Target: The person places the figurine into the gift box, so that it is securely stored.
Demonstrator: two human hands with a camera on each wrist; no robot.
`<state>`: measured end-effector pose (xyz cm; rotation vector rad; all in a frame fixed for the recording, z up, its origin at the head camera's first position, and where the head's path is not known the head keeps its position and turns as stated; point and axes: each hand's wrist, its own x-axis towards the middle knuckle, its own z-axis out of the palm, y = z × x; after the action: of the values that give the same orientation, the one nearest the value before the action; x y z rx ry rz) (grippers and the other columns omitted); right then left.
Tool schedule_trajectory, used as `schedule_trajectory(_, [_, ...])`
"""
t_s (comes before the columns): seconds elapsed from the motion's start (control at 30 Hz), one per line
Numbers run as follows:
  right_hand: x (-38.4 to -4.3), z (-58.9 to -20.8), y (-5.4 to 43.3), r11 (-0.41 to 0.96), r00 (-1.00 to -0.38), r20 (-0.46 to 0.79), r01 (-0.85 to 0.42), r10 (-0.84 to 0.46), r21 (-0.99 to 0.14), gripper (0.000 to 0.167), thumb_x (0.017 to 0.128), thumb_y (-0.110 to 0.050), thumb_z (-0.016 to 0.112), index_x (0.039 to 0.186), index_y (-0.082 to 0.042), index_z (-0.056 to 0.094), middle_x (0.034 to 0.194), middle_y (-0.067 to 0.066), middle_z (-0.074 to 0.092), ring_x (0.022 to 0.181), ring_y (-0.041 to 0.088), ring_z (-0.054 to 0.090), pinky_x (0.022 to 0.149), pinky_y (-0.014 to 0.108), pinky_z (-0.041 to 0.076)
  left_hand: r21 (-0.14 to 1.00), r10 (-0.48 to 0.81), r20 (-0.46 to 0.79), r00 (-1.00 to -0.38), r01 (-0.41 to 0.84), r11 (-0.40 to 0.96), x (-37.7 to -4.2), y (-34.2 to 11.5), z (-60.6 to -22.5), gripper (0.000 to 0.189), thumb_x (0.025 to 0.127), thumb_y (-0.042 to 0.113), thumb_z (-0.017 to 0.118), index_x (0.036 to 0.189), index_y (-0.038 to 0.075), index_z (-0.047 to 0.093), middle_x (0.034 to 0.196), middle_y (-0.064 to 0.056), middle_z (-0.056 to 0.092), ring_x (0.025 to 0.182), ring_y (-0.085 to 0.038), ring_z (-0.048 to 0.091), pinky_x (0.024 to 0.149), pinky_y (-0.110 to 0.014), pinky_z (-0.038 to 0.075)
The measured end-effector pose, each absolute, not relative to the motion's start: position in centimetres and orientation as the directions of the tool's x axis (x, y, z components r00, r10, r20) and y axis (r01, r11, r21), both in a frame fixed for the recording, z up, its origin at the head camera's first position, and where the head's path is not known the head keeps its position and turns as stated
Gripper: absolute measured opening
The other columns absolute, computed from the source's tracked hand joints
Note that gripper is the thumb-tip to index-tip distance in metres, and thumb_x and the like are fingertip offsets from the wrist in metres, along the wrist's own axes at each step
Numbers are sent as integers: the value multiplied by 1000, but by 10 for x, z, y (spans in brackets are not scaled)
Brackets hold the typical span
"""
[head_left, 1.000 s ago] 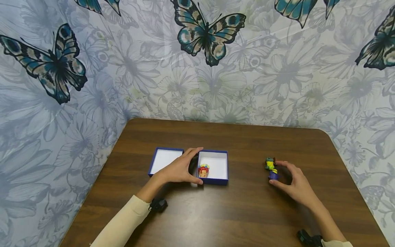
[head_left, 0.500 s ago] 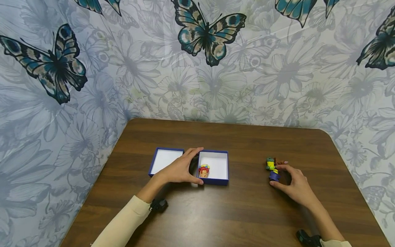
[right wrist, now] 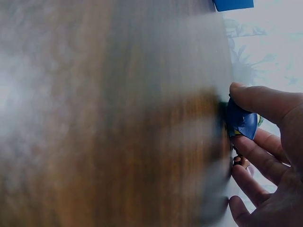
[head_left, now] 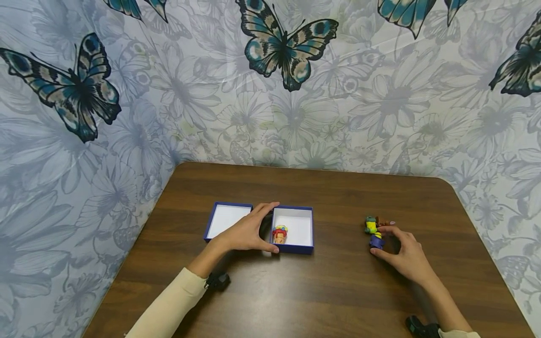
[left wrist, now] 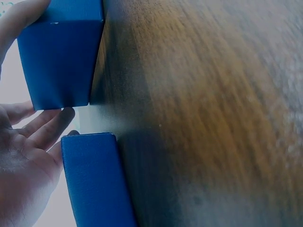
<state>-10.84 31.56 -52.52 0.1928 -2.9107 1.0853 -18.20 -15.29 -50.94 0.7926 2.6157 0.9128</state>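
My left hand holds a small blue box with a white inside by its left end, thumb at the front corner and fingertips at the back. A toy figure in red with a yellow top lies inside the box, at its left. On the right, my right hand pinches a small blue toy figure between thumb and fingers. Touching or close to it are a green and yellow toy figure and a brown toy, partly hidden by the fingers.
The matching blue lid or tray, white inside, lies left of the box, partly behind my left hand. All of it stands on a brown wooden table. A wall covering with butterflies rises behind the table's far edge.
My right fingertips have shifted from the brown toy down to the blue figure, so the brown toy shows more. The toys have moved slightly right. My left hand stays still.
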Motion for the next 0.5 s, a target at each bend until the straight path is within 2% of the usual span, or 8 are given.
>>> schedule_trajectory(0.1, [-107, -525, 316, 750, -993, 69, -119, -98, -651, 62, 89, -34, 90, 139, -10, 65, 145, 25, 65, 130, 53, 51, 101, 77, 33, 634, 574, -62, -817, 412, 654, -182, -153, -510, 132, 70, 62, 97, 173, 28, 22, 169, -5, 36, 150, -32, 50, 120, -59, 47])
schedule_trajectory(0.33, [-105, -522, 318, 760, -991, 104, -132, -84, -637, 60, 88, -34, 91, 138, -12, 66, 137, 20, 71, 123, 45, 58, 92, 63, 45, 638, 571, -65, -818, 406, 654, -182, -153, -509, 132, 70, 61, 98, 173, 27, 22, 169, -4, 37, 151, -33, 50, 120, -60, 46])
schedule_trajectory(0.5, [-104, -517, 319, 754, -988, 134, -149, -81, -639, 59, 89, -32, 90, 138, -9, 65, 138, 22, 70, 125, 48, 57, 95, 67, 45, 638, 574, -68, -816, 406, 654, -182, -153, -509, 132, 70, 61, 97, 173, 27, 21, 169, -4, 36, 152, -33, 49, 121, -60, 46])
